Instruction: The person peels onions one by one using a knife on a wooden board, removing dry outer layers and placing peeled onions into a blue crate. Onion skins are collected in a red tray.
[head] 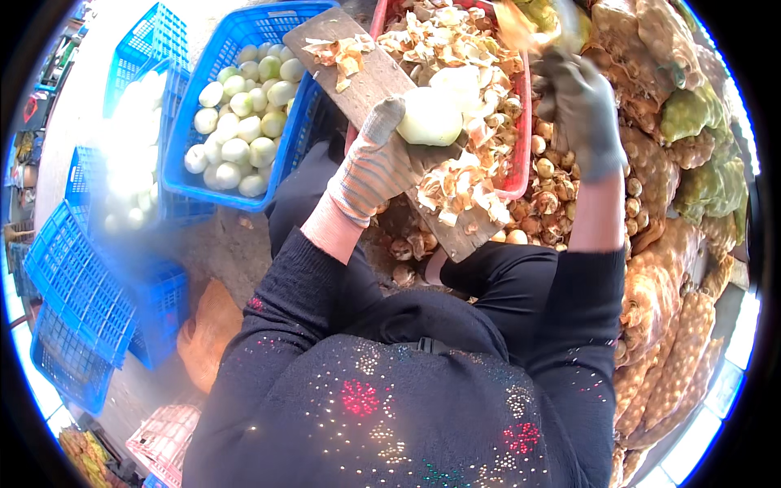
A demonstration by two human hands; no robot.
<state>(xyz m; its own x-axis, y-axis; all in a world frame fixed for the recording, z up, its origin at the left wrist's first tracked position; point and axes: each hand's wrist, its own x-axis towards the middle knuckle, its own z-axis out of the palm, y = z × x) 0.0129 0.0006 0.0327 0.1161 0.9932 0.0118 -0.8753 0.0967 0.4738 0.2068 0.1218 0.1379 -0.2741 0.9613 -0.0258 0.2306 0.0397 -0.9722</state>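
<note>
My left hand (378, 161), in a striped, grey-coated work glove, grips a large peeled white onion (430, 116) above a wooden board (390, 79). The board lies slantwise across my lap and the red crate, with onion skins (460, 189) on it. My right hand (573, 100), gloved in grey, is raised to the right of the crate with its fingers curled. A blurred, blade-like tool (568, 21) extends from it, and its exact kind is unclear. Beside it is a blurred orange-brown piece of onion skin (518, 27).
A red crate (523, 140) heaped with skins stands in front. Left of it, a blue crate (177, 165) holds peeled onions (238, 149). More blue crates (79, 262) lie farther left. Loose unpeeled onions (549, 195) and filled mesh sacks (665, 274) crowd the right side.
</note>
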